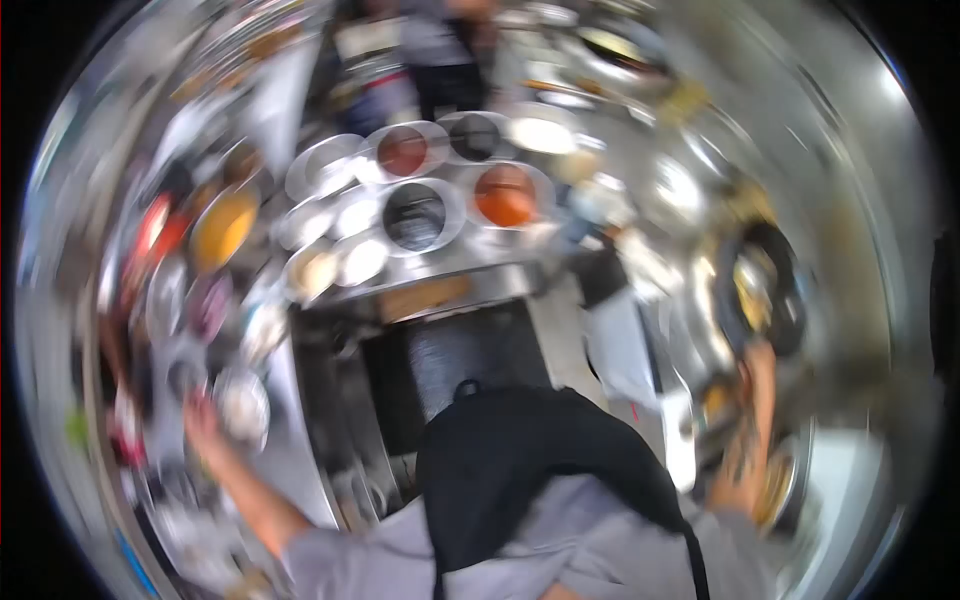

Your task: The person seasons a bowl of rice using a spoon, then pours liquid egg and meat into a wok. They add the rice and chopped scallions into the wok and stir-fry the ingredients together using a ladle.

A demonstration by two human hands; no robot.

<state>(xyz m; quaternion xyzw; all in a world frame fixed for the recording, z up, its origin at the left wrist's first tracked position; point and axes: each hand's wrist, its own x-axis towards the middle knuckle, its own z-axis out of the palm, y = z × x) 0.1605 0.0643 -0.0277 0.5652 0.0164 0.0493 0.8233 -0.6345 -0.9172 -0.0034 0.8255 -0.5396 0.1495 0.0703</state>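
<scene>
Motion blur smears much of the head view. On the right, my right hand [757, 362] is at the near edge of a dark round pan [788, 270] and appears closed on it. Yellowish food [752, 290] lies inside the pan. My left hand [201, 418] reaches over the counter on the left, close to a small metal container [186, 377] and a white bowl [242, 408]. Its fingers are too blurred to show whether they hold anything.
Several round containers stand ahead, one with orange-red contents [504, 195] and one with dark contents [414, 216]. A yellow-filled container [225, 228] is at the left. Another person [440, 50] stands at the far side. Metal stove surface [690, 200] lies right.
</scene>
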